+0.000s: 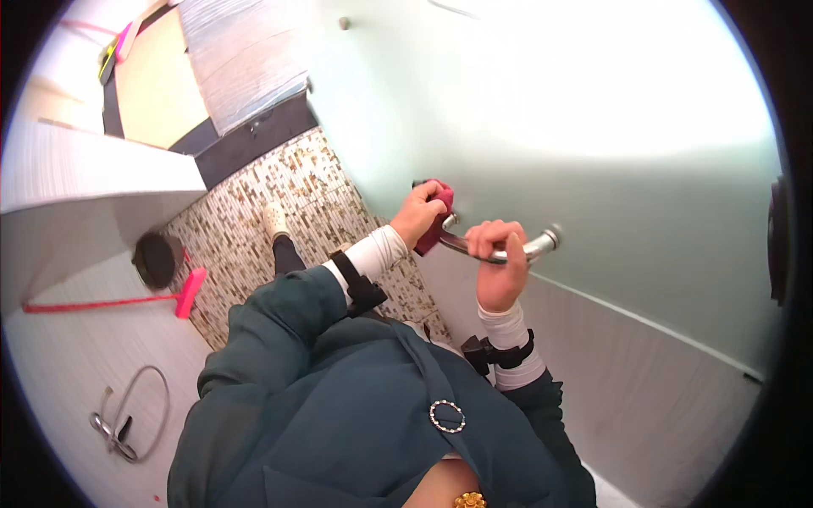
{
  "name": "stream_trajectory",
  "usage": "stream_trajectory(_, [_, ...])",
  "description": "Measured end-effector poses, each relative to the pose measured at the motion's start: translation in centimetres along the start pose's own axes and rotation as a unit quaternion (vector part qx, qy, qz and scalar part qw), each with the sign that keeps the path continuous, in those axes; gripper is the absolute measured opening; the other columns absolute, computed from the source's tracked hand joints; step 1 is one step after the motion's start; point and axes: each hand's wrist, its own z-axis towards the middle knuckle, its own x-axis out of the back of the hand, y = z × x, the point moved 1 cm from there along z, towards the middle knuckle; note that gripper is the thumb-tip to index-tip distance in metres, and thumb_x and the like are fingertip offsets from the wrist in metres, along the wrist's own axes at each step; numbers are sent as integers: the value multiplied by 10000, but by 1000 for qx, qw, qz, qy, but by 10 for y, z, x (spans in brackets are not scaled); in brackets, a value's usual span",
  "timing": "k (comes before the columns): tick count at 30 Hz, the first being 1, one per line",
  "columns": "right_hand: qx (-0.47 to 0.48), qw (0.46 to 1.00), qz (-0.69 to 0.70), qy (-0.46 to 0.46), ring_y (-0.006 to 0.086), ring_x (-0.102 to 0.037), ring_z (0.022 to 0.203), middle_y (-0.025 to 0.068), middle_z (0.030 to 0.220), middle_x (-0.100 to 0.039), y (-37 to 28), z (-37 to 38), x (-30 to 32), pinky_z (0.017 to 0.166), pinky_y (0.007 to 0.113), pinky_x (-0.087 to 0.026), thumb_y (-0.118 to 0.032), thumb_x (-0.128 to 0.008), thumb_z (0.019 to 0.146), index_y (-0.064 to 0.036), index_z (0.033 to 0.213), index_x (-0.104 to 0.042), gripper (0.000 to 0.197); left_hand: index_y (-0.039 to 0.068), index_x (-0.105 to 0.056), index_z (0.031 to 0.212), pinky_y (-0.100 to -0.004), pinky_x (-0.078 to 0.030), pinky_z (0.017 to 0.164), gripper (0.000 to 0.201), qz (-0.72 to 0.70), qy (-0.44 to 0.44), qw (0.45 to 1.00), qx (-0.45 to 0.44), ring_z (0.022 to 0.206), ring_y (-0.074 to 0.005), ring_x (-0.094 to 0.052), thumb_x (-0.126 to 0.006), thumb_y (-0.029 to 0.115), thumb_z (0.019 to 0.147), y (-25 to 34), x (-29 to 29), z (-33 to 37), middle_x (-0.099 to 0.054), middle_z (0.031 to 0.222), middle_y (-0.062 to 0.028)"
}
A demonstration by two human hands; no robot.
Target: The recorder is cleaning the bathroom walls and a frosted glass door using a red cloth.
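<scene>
A curved chrome handle (543, 246) is fixed to a frosted glass door (627, 203) in front of me. My right hand (500, 267) is closed around the middle of this handle. Beside it, my left hand (417, 213) grips a dark red cloth (430, 236) at the handle's left end. Part of the cloth bunches above the fingers, and the rest hangs below them. The fingers of my left hand partly hide how the cloth meets the metal.
A dark round bin (158, 260) stands by the left wall, near a pink long-handled floor tool (188, 293). Below them is a shower hose (163, 398). My pale clog (275, 219) rests on the mosaic-tiled floor (241, 237). A dark threshold (262, 129) crosses the doorway.
</scene>
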Motion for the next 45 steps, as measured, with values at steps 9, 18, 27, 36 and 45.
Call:
stream_trajectory(9, [-202, 968, -29, 147, 167, -572, 1012, 100, 1139, -584, 67, -86, 80, 911, 311, -448, -235, -446, 970, 25, 1164, -541, 338, -9, -625, 960, -252, -483, 694, 191, 146, -139, 979, -35, 762, -106, -574, -600, 82, 794, 69, -26, -17, -627, 856, -33])
stream_trajectory(18, [-291, 946, 111, 93, 97, -507, 1084, 3, 1197, -549, 98, -47, 59, 801, 320, -458, -230, -478, 967, -116, 1270, -505, 325, 7, -599, 1011, -324, -488, 665, 231, 447, -285, 770, -355, 760, -287, -611, -501, 114, 830, 61, -27, -11, -635, 908, -153])
stream_trajectory(27, [-112, 968, -185, 128, 118, -606, 866, 26, 1018, -633, 97, -66, 55, 642, 289, -479, -334, -542, 936, -28, 1152, -592, 377, 160, -493, 1157, -491, -377, 722, 362, 659, -300, 659, -202, 882, -282, -631, -608, 246, 824, 54, -33, -6, -643, 862, -74])
stream_trajectory(36, [-92, 966, -189, 148, 171, -656, 733, 80, 876, -676, 128, -105, 69, 616, 294, -525, -351, -548, 927, -5, 1070, -622, 382, 28, -531, 1107, -493, -340, 906, 358, 441, -192, 839, -254, 891, -295, -547, -395, 339, 990, 55, -31, -67, -553, 889, -121])
stream_trajectory(45, [-246, 958, -64, 132, 282, -686, 822, 115, 1020, -649, 184, -116, 92, 572, 343, -573, -328, -541, 926, -42, 1239, -476, 429, 28, -507, 905, -334, -401, 666, 466, 315, -200, 913, -166, 740, -187, -480, -577, 489, 892, 87, -39, -93, -462, 754, -101])
